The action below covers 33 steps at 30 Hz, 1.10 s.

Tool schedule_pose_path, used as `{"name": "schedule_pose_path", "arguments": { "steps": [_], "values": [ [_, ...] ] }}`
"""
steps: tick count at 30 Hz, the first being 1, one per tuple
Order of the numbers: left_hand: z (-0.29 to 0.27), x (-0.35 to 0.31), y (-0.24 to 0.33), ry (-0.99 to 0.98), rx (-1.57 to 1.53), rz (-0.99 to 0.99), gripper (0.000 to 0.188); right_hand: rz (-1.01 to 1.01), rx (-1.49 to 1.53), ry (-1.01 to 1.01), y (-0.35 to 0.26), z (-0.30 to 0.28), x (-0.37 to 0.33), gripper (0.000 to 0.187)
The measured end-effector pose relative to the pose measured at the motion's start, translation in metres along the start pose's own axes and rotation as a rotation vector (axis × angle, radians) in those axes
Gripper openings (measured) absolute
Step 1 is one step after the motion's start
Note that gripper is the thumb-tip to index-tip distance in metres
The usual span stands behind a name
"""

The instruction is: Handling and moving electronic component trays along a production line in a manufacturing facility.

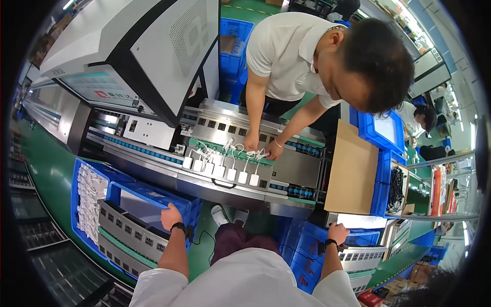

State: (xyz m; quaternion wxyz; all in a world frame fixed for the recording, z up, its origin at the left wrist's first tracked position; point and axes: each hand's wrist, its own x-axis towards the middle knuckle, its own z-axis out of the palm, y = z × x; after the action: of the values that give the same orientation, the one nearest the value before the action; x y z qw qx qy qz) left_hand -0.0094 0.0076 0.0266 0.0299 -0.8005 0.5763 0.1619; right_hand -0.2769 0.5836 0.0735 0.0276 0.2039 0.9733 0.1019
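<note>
My left hand (171,217) is closed at the rim of a blue crate (148,197). That crate holds long silver fixture plates (134,231) with square sockets and green strips. My right hand (337,233) is curled beside a blue crate (364,238) at the right, close to another stack of socketed plates (360,258); what its fingers hold is hidden. Both wrists wear a dark band. Ahead, several white power adapters (231,175) with cables lie on a fixture on the conveyor (299,169). A co-worker's hands (263,146) handle their cable ends.
A large white machine (169,61) stands over the conveyor at the left. A blue crate of white adapters (91,204) is at lower left. Right of the conveyor are a brown board (350,171), blue bins (376,130) and black cables (395,189). A co-worker (296,56) leans in opposite me.
</note>
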Motion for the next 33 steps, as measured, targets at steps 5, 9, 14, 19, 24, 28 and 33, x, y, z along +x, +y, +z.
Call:
{"name": "schedule_pose_path", "arguments": {
  "steps": [5, 9, 14, 19, 24, 28, 33],
  "values": [
    [0.005, 0.004, -0.003, 0.003, -0.008, 0.012, 0.054, -0.022, -0.019, -0.002, -0.007, -0.010, -0.003, 0.038],
    [0.004, 0.003, -0.003, 0.003, -0.014, 0.017, 0.055, -0.007, -0.015, 0.023, -0.003, -0.004, -0.003, 0.038],
    [0.007, 0.006, -0.006, 0.003, -0.002, 0.031, 0.056, -0.036, -0.037, 0.036, 0.000, -0.001, -0.003, 0.035],
    [0.000, 0.000, -0.004, 0.009, -0.020, 0.030, 0.057, -0.051, -0.039, 0.047, 0.002, 0.000, -0.003, 0.035],
    [-0.001, 0.001, -0.002, 0.009, -0.005, 0.032, 0.057, -0.061, -0.033, 0.069, 0.004, 0.004, -0.002, 0.034],
    [-0.002, -0.001, -0.001, 0.013, -0.002, 0.036, 0.058, -0.070, -0.036, 0.073, 0.005, 0.007, -0.002, 0.034],
    [-0.002, -0.001, -0.003, 0.026, -0.017, 0.048, 0.059, -0.068, -0.047, 0.073, 0.002, 0.000, -0.004, 0.034]
  ]
}}
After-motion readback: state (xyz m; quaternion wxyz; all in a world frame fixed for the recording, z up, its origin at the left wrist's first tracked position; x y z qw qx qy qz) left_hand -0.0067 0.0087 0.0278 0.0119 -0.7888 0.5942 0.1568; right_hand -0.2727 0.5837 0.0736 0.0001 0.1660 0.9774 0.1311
